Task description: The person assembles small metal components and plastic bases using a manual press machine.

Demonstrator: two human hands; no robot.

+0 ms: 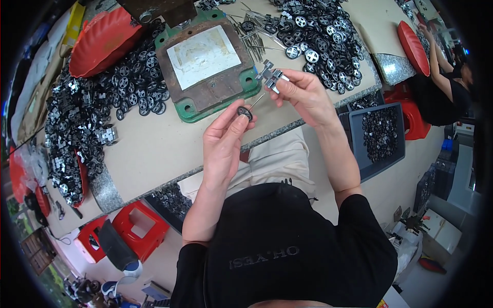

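Note:
My left hand [224, 139] pinches a small black toy wheel [245, 113] between thumb and fingers. A thin metal axle [257, 101] sticks out of that wheel and slants up to the right. Just beyond its tip, my right hand [306, 96] grips a grey and black plastic toy chassis part [270, 76] by its near end. The axle tip and the chassis part are close together; whether they touch I cannot tell. Both hands are above the table's near edge, in front of the green and brown metal press base [210, 95].
Heaps of black wheels [328, 38] and loose axles [255, 38] lie beyond my right hand. More wheels and chassis parts [77, 123] cover the table's left side, near a red scalloped tray [105, 41]. A grey bin [354, 149] stands below right. Another person [447, 87] sits at far right.

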